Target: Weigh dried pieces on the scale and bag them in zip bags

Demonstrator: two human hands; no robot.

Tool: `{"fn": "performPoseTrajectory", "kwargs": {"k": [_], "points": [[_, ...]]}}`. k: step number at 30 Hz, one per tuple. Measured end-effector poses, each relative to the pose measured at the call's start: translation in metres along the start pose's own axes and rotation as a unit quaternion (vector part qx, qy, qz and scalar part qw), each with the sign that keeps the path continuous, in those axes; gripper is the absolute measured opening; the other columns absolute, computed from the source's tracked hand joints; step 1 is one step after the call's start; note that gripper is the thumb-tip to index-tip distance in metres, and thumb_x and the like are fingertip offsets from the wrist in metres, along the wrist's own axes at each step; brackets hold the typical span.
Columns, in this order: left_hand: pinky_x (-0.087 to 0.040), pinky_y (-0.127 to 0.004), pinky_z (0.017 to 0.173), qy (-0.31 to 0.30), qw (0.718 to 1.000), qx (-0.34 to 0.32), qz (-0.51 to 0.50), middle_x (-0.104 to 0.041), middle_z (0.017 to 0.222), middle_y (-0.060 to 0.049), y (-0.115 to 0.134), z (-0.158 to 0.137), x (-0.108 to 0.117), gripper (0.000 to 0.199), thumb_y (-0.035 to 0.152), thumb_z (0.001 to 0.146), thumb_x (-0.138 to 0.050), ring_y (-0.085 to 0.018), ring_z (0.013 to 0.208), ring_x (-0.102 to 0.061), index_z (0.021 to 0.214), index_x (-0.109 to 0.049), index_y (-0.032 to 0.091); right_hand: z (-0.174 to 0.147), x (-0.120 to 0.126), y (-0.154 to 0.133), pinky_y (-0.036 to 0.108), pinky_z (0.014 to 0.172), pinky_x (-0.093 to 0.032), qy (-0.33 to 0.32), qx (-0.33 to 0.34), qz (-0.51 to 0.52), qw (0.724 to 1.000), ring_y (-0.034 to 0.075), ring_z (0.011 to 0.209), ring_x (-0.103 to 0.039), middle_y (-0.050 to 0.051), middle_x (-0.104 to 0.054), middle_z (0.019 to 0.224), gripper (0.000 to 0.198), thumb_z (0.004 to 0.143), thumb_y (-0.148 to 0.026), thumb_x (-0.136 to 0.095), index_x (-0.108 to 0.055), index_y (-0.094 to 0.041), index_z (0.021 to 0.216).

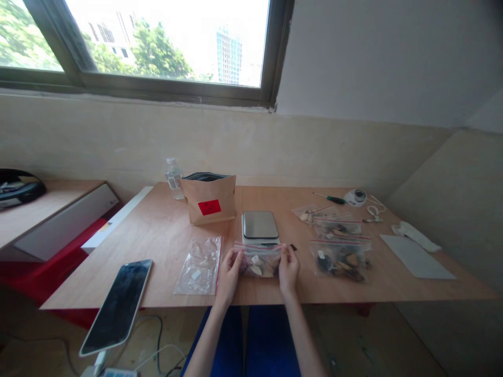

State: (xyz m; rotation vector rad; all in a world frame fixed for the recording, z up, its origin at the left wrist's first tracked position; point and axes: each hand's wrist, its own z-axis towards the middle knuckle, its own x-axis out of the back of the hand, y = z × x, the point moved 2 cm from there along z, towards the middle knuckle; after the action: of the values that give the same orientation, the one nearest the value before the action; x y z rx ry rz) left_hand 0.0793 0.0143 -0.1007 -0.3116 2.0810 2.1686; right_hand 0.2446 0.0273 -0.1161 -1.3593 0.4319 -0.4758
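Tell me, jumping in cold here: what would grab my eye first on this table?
Both hands, left hand and right hand, pinch the ends of a filled zip bag at the table's near edge, just in front of a small scale. Behind stands a brown paper pouch with a red label; more filled bags lie to the right.

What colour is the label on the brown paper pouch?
Red, on the brown paper pouch; clearest in the head view.
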Motion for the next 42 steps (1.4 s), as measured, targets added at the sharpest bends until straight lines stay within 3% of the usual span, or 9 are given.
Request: {"fn": "performPoseTrajectory", "kwargs": {"k": [5, 13, 19, 24, 29, 36, 42], "points": [[-0.044, -0.023, 0.071, 0.019, 0.999, -0.025, 0.013, -0.062, 0.077, -0.002, 0.004, 0.002, 0.003, 0.026, 0.042, 0.081, -0.056, -0.015, 0.076, -0.057, 0.084, -0.064, 0.017, 0.006, 0.007, -0.003, 0.028, 0.054, -0.046, -0.031, 0.001, -0.016, 0.999, 0.019, 0.057, -0.059, 0.007, -0.067, 0.064, 0.056, 0.071, -0.068, -0.052, -0.065, -0.013, 0.077], [-0.045, -0.022, 0.066, 0.082, 0.996, -0.020, 0.004, -0.064, 0.072, 0.000, 0.000, 0.001, 0.009, 0.026, 0.043, 0.080, -0.057, -0.014, 0.068, -0.058, 0.081, -0.062, 0.018, -0.002, 0.014, -0.005, 0.032, 0.067, -0.051, -0.094, -0.029, 0.010, 0.995, 0.021, 0.067, -0.065, 0.009, -0.071, 0.074, 0.047, 0.073, -0.058, -0.059, -0.067, -0.013, 0.086], [-0.045, -0.022, 0.064, 0.114, 0.993, -0.017, 0.014, -0.065, 0.077, -0.001, -0.006, 0.002, 0.011, 0.029, 0.045, 0.077, -0.060, -0.014, 0.070, -0.060, 0.085, -0.062, 0.017, -0.003, 0.014, -0.005, 0.032, 0.065, -0.051, -0.079, -0.002, 0.005, 0.997, 0.021, 0.065, -0.065, 0.009, -0.071, 0.072, 0.046, 0.079, -0.055, -0.053, -0.066, -0.014, 0.093], [-0.046, -0.022, 0.060, 0.122, 0.992, -0.007, -0.004, -0.065, 0.075, -0.001, -0.011, 0.003, 0.014, 0.031, 0.045, 0.075, -0.062, -0.013, 0.065, -0.060, 0.088, -0.060, 0.017, -0.003, 0.014, -0.006, 0.031, 0.061, -0.052, -0.043, -0.023, 0.033, 0.998, 0.021, 0.065, -0.065, 0.008, -0.070, 0.072, 0.044, 0.073, -0.054, -0.061, -0.066, -0.013, 0.088], [-0.047, -0.022, 0.065, 0.131, 0.991, -0.012, -0.003, -0.066, 0.079, -0.002, -0.010, 0.002, 0.014, 0.029, 0.043, 0.075, -0.063, -0.014, 0.073, -0.062, 0.087, -0.061, 0.017, -0.002, 0.014, -0.002, 0.031, 0.065, -0.052, -0.018, -0.025, 0.048, 0.998, 0.020, 0.070, -0.065, 0.009, -0.071, 0.080, 0.042, 0.070, -0.052, -0.063, -0.066, -0.013, 0.086], [-0.046, -0.024, 0.068, 0.134, 0.991, -0.015, -0.015, -0.067, 0.078, -0.001, -0.004, 0.000, 0.012, 0.027, 0.042, 0.073, -0.064, -0.015, 0.073, -0.061, 0.084, -0.062, 0.017, -0.003, 0.014, -0.008, 0.030, 0.064, -0.052, -0.012, 0.001, 0.029, 1.000, 0.018, 0.067, -0.063, 0.008, -0.069, 0.074, 0.042, 0.074, -0.053, -0.058, -0.067, -0.013, 0.085], [-0.044, -0.023, 0.068, 0.142, 0.990, -0.024, 0.007, -0.066, 0.075, -0.001, -0.004, 0.000, 0.013, 0.026, 0.042, 0.072, -0.065, -0.015, 0.073, -0.060, 0.080, -0.063, 0.017, -0.003, 0.015, 0.000, 0.030, 0.063, -0.052, -0.012, 0.012, 0.019, 1.000, 0.018, 0.068, -0.063, 0.010, -0.070, 0.082, 0.040, 0.076, -0.052, -0.058, -0.064, -0.014, 0.085]]}}
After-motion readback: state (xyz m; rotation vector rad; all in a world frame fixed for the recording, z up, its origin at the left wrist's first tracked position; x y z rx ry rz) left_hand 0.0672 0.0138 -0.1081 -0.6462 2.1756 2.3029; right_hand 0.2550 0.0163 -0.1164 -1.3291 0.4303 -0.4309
